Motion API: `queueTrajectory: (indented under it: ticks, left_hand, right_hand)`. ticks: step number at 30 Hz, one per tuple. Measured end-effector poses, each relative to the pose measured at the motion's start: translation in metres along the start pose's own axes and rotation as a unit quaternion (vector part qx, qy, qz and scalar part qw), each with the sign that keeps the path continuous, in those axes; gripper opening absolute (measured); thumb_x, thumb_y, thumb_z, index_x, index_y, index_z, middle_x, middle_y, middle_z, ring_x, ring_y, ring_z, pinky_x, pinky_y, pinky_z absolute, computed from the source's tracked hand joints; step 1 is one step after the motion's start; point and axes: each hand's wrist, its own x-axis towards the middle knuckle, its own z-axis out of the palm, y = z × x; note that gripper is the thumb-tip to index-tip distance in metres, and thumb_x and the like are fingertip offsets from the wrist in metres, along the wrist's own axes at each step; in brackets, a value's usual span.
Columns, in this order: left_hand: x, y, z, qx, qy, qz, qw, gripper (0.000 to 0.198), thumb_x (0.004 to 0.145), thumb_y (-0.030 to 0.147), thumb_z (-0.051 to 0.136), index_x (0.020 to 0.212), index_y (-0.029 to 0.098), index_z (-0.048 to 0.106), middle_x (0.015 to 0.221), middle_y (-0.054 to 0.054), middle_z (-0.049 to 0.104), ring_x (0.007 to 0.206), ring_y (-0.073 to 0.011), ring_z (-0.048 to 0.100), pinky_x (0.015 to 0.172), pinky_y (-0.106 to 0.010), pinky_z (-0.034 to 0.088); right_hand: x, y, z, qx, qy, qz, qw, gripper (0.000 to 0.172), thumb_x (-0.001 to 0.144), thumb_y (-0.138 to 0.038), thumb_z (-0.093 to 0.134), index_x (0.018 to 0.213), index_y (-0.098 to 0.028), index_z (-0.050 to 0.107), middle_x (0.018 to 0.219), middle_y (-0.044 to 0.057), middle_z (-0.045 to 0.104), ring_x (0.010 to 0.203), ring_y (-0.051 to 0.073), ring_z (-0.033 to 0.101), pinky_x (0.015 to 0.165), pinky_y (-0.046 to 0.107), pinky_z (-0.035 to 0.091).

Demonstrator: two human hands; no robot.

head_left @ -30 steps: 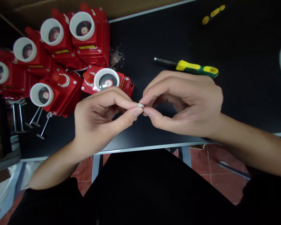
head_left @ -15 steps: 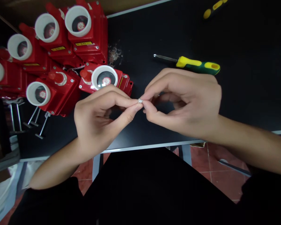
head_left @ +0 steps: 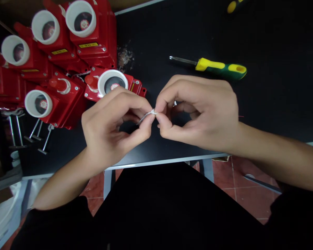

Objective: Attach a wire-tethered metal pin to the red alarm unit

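Observation:
A thin white-grey cord with a small knot in it runs between my fingertips above the dark table. My left hand pinches it between thumb and index finger, and a strand curves back inside that hand. From the other side, my right hand grips the cord's end near the knot, thumb against index finger. A shiny metal bit shows behind the right fingers; its kind is hidden. Just beyond my left hand lies a red box with a white-rimmed round window, partly covered by that hand.
Several more red boxes with white rings stand at the left, small metal T-bars hanging near them. A yellow-green screwdriver lies beyond my right hand. Debris is scattered beside the boxes. The table's pale front edge runs close to me.
More of the cord now shows between my fingertips, with a strand visible inside my left hand. Both hands keep their pinch and the view has shifted slightly.

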Motion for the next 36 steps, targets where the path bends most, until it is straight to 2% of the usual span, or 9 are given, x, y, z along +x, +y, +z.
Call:
queueTrajectory:
  ticks: [3, 8, 11, 16, 24, 27, 30, 33, 36]
  left_hand:
    - [0.002, -0.01, 0.0, 0.0, -0.004, 0.044, 0.999, 0.024, 0.097, 0.039, 0.097, 0.118, 0.034, 0.086, 0.095, -0.002, 0.078, 0.08, -0.0207, 0.068, 0.068, -0.036, 0.058]
    - [0.005, -0.019, -0.001, 0.016, 0.012, 0.113, 0.993, 0.021, 0.097, 0.035, 0.096, 0.114, 0.029, 0.084, 0.096, -0.001, 0.077, 0.082, -0.0188, 0.067, 0.066, -0.033, 0.056]
    - [0.004, -0.015, -0.002, 0.014, 0.006, 0.081, 0.997, 0.018, 0.1, 0.031, 0.093, 0.117, 0.029, 0.084, 0.098, -0.003, 0.077, 0.085, -0.0193, 0.067, 0.065, -0.032, 0.057]
    - [0.003, -0.004, -0.004, -0.003, -0.007, 0.031, 1.0, 0.018, 0.1, 0.029, 0.094, 0.116, 0.032, 0.086, 0.099, -0.004, 0.076, 0.084, -0.0199, 0.068, 0.065, -0.033, 0.06]
    - [0.002, -0.005, -0.003, -0.019, -0.011, 0.0, 1.0, 0.021, 0.096, 0.034, 0.098, 0.115, 0.032, 0.087, 0.099, -0.003, 0.075, 0.085, -0.0198, 0.069, 0.067, -0.034, 0.059]
    - [0.004, -0.013, -0.001, -0.041, 0.007, 0.048, 0.998, 0.03, 0.098, 0.032, 0.097, 0.125, 0.028, 0.087, 0.101, -0.003, 0.075, 0.082, -0.0174, 0.069, 0.067, -0.03, 0.06]
    - [0.007, -0.022, 0.0, -0.07, -0.003, 0.091, 0.993, 0.035, 0.09, 0.023, 0.102, 0.122, 0.021, 0.088, 0.1, -0.004, 0.076, 0.08, -0.0153, 0.071, 0.064, -0.026, 0.062]
    - [0.009, -0.025, 0.001, -0.128, -0.001, 0.079, 0.989, 0.039, 0.082, 0.015, 0.107, 0.116, 0.017, 0.088, 0.098, -0.003, 0.077, 0.074, -0.0129, 0.073, 0.06, -0.022, 0.062]
    - [0.008, -0.019, 0.002, -0.216, -0.012, 0.015, 0.976, 0.03, 0.087, 0.013, 0.103, 0.113, 0.017, 0.087, 0.089, 0.0, 0.077, 0.066, -0.0106, 0.073, 0.055, -0.019, 0.061]
  right_hand:
    - [0.001, -0.003, -0.002, -0.007, -0.013, -0.004, 1.0, 0.016, 0.092, -0.009, 0.076, 0.091, -0.023, 0.07, 0.092, -0.001, 0.074, 0.075, 0.011, 0.069, 0.068, 0.022, 0.065]
    - [0.0, -0.001, -0.004, -0.044, 0.008, -0.035, 0.998, 0.01, 0.095, -0.016, 0.076, 0.094, -0.026, 0.071, 0.107, 0.003, 0.076, 0.092, 0.017, 0.073, 0.065, 0.024, 0.066]
    - [0.002, -0.002, -0.007, -0.104, 0.022, -0.078, 0.991, 0.011, 0.099, -0.021, 0.074, 0.091, -0.027, 0.072, 0.11, 0.001, 0.081, 0.094, 0.019, 0.076, 0.072, 0.03, 0.07]
    - [0.009, -0.01, -0.011, -0.151, -0.003, -0.097, 0.984, 0.026, 0.103, -0.024, 0.071, 0.077, -0.028, 0.068, 0.096, -0.002, 0.085, 0.081, 0.018, 0.079, 0.077, 0.031, 0.072]
    - [0.007, -0.007, -0.011, -0.089, -0.041, -0.058, 0.994, 0.022, 0.103, -0.025, 0.076, 0.085, -0.028, 0.063, 0.088, -0.001, 0.08, 0.083, 0.019, 0.077, 0.078, 0.032, 0.069]
    - [0.006, -0.006, -0.011, -0.077, -0.033, -0.046, 0.995, 0.023, 0.1, -0.025, 0.08, 0.088, -0.027, 0.061, 0.093, 0.0, 0.08, 0.082, 0.019, 0.076, 0.076, 0.031, 0.068]
    - [0.004, -0.006, -0.009, -0.056, -0.01, -0.051, 0.997, 0.022, 0.098, -0.018, 0.078, 0.089, -0.027, 0.061, 0.094, 0.0, 0.079, 0.083, 0.017, 0.075, 0.072, 0.028, 0.067]
    - [0.002, -0.006, -0.006, 0.0, -0.008, -0.034, 0.999, 0.019, 0.099, -0.016, 0.074, 0.09, -0.027, 0.062, 0.095, -0.002, 0.077, 0.084, 0.015, 0.075, 0.071, 0.025, 0.066]
    - [0.001, -0.006, -0.005, 0.078, 0.007, -0.008, 0.997, 0.017, 0.099, -0.016, 0.077, 0.093, -0.027, 0.064, 0.096, -0.002, 0.076, 0.087, 0.015, 0.077, 0.071, 0.026, 0.065]
